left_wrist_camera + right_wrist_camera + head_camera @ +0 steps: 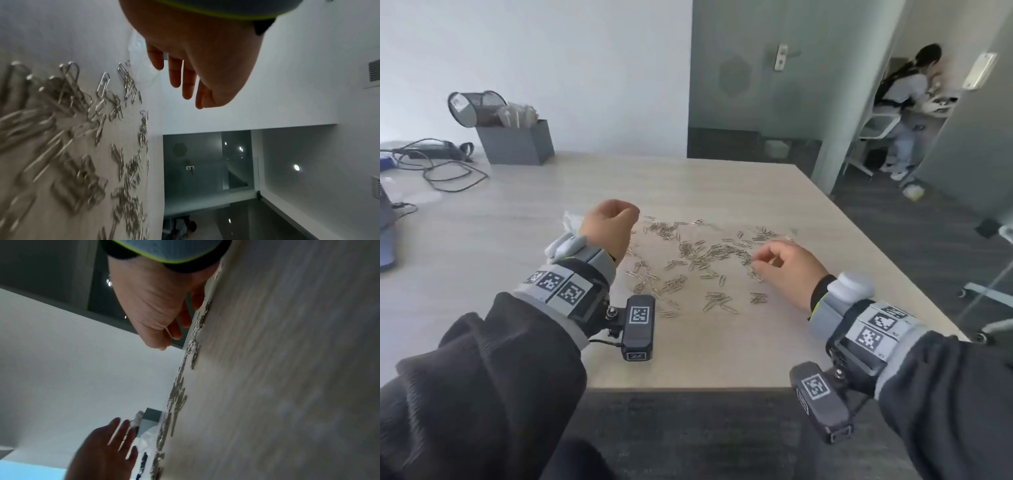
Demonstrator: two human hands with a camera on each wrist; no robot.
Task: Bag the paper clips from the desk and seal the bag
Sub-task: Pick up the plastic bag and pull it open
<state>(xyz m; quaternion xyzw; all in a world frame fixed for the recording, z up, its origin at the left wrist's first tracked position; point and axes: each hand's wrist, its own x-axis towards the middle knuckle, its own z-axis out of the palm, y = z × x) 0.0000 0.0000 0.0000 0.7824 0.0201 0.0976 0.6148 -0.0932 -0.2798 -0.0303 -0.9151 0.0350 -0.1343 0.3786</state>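
Several silver paper clips [705, 253] [68, 113] [179, 395] lie scattered over the middle of the light wooden desk [688, 356]. My right hand [760, 258] [174, 332] reaches down into the right side of the pile, thumb and forefinger pinching clips. My left hand [626, 214] [185, 84] hovers above the left end of the scatter, fingers relaxed and holding nothing. A clear plastic bag [571, 219] [137, 47] [147, 436] lies crumpled on the desk just behind and left of the left hand, mostly hidden by it.
A grey box [517, 140] with a mesh cup leaning in it stands at the far left, with black cables [445, 168] beside it. The desk's right edge drops to dark floor with a chair base [983, 308]. A person [904, 102] sits in the far room.
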